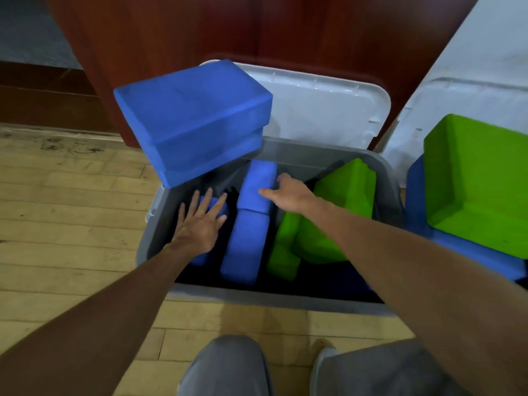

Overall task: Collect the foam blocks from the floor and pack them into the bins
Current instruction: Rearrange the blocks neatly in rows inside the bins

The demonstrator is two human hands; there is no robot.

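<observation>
Both hands reach into a grey bin of foam blocks on a wooden floor.

The grey bin (154, 241) stands on pale wood planks (71, 212), its white lid (320, 110) tipped up against a dark red-brown wooden panel (171, 32) behind it. The left hand (200, 224) lies flat with fingers spread on a blue block (213, 205) by the bin's left wall. The right hand (288, 192) is curled loosely on the far end of a long blue block (248, 238) standing on edge mid-bin; whether it truly grips is unclear. Green blocks (328, 224) fill the bin's right side. Two stacked blue blocks (194, 118) sit tilted over its far-left corner. At the right edge, a second bin with a white lid (471, 98) holds a green block (480, 184) resting on blue ones (417, 201). Grey trouser legs (228, 367) show at the near edge.
</observation>
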